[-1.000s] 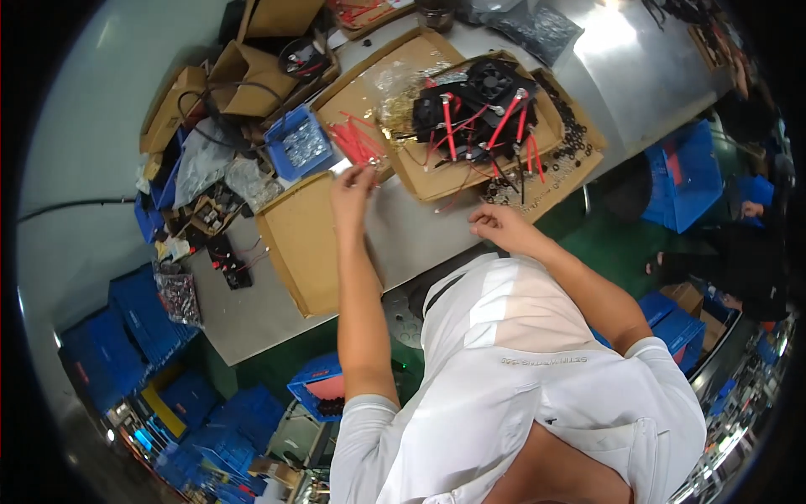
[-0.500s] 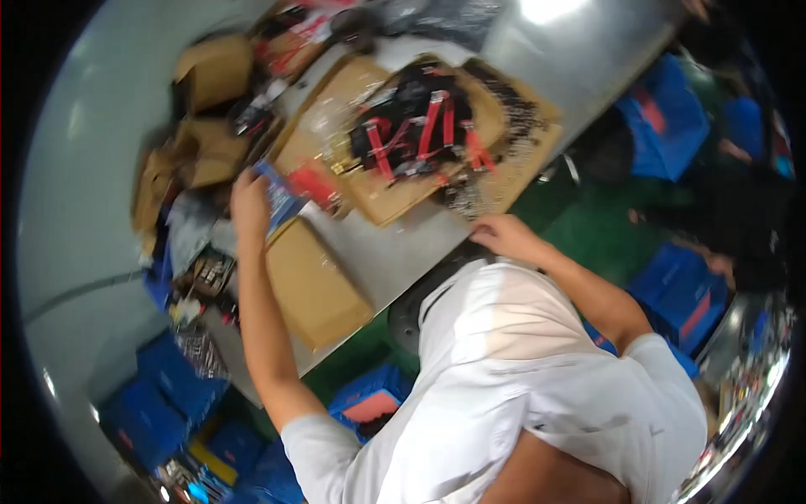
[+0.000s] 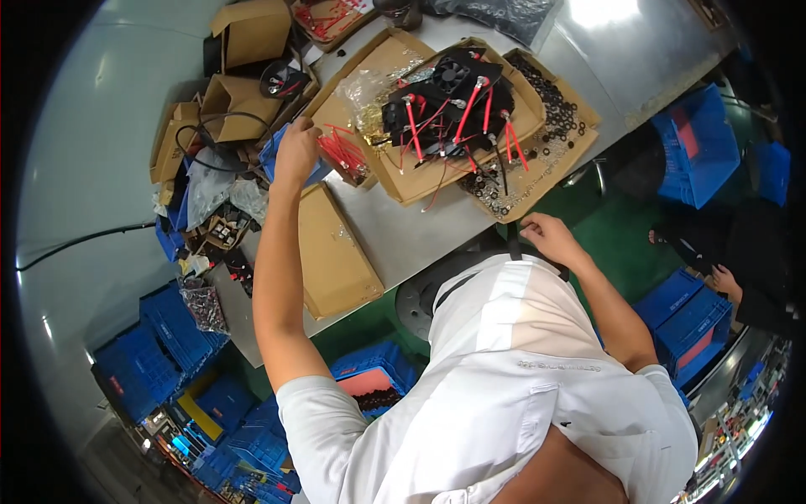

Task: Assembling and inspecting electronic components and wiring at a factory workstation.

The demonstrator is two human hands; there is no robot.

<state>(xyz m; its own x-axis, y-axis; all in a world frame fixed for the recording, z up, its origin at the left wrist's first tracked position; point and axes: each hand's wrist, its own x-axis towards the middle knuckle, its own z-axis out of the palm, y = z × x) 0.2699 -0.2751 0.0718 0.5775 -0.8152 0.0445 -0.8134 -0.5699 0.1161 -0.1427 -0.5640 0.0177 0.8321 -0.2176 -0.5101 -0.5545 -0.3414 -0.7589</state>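
At the far left of the metal table, my left hand [image 3: 296, 153] is closed over the edge of a small blue bin [image 3: 320, 172]. Beside that bin lies a bundle of red wires [image 3: 342, 153] in a cardboard box. My right hand [image 3: 550, 238] is low by the table's front edge, close to a black strap [image 3: 514, 241]. Its fingers are curled together, and what they hold, if anything, is hidden. In front of both hands, a cardboard tray [image 3: 407, 191] bears a heap of black fans [image 3: 451, 74] with red wires and leads.
A flat cardboard box [image 3: 340, 252] lies at the table's near left. Small black rings and metal parts [image 3: 554, 109] fill a right-hand tray. Open cartons [image 3: 243, 105] crowd the far left. Blue crates [image 3: 697, 143] stand on the green floor; another person's hand [image 3: 726, 281] shows at right.
The view has shifted, so the table and its things sit farther right and higher, and look sharper. My left hand stays at the blue bin; my right hand stays by the table's front edge.
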